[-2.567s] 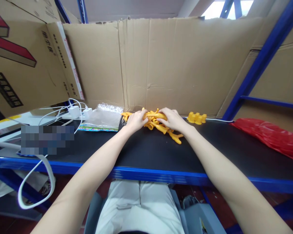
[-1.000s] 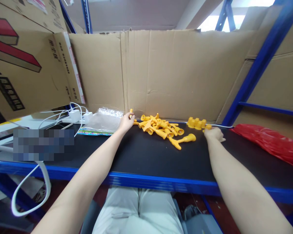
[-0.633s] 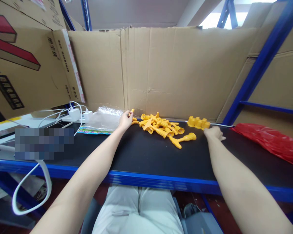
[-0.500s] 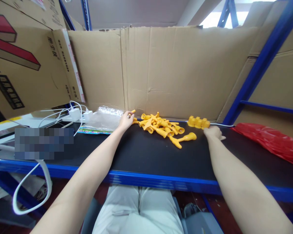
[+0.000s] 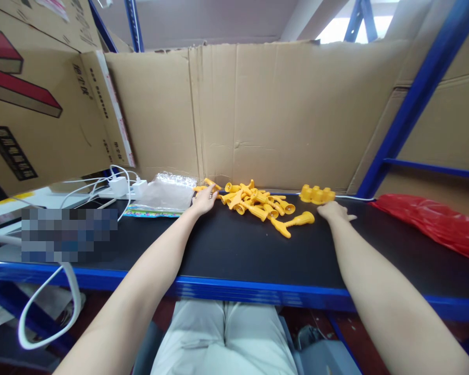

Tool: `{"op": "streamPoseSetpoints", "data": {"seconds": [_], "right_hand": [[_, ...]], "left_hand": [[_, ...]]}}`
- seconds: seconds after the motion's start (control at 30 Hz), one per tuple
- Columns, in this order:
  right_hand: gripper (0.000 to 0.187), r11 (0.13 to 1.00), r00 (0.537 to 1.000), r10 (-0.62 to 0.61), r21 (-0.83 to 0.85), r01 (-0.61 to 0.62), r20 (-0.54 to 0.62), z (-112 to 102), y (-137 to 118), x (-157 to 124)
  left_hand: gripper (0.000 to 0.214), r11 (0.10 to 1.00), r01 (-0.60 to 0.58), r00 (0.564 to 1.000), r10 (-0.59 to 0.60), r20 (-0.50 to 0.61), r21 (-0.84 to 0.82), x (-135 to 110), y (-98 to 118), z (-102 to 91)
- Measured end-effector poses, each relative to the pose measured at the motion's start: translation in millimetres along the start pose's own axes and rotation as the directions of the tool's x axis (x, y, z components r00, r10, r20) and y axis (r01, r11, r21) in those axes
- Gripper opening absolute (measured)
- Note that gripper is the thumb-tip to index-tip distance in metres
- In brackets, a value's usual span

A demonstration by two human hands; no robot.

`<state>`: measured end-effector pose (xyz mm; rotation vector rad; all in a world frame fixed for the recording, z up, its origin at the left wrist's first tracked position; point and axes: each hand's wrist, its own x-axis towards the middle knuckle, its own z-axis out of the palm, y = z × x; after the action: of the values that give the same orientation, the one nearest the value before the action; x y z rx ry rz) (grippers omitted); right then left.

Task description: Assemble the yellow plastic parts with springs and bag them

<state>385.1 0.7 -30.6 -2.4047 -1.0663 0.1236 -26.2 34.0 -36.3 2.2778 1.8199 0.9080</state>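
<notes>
Black tabletop (image 5: 234, 255): blue-edged, above your lap (image 5: 226, 338).
Your right hand (image 5: 335, 211): before the yellow cup row (image 5: 316, 195); finger state hidden.
Yellow flared pieces (image 5: 258, 208): heaped mid-table.
Your left hand (image 5: 204, 201): fingers now spread, lowered beside the yellow piece (image 5: 212, 184) held earlier.
Cardboard wall (image 5: 266, 114): behind.

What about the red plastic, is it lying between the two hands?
No, the red plastic lies right of the right hand, while a pile of yellow pieces lies between it and the left hand.

Pile (image 5: 257, 211) on tabletop (image 5: 234, 250), before cardboard (image 5: 277, 114)
</notes>
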Motion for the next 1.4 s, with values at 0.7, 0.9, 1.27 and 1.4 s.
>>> {"op": "streamPoseSetpoints", "data": {"seconds": [0.7, 0.9, 1.27, 1.4], "right_hand": [[0.047, 0.442, 0.444, -0.896, 0.121, 0.889, 0.006, 15.1, -89.4, -77.5], [0.034, 0.467, 0.456, -0.882, 0.104, 0.878, 0.116, 22.6, -96.2, -91.6], [0.023, 0.461, 0.461, -0.887, -0.107, 0.881, -0.029, 3.0, -96.9, -99.9], [0.017, 0.541, 0.527, -0.826, -0.015, 0.841, -0.200, -2.9, -99.5, -93.9]], "left_hand": [[0.062, 0.980, -0.106, 0.965, 0.061, 0.253, 0.168, -7.5, 9.6, -3.2], [0.051, 0.970, -0.141, 0.972, 0.098, 0.212, 0.198, -1.5, -1.0, 6.5], [0.051, 0.953, -0.061, 0.969, -0.015, 0.245, 0.297, -4.4, 7.9, 5.7], [0.049, 0.961, -0.009, 0.973, -0.054, 0.223, 0.275, -6.5, 10.6, 4.7]]}}
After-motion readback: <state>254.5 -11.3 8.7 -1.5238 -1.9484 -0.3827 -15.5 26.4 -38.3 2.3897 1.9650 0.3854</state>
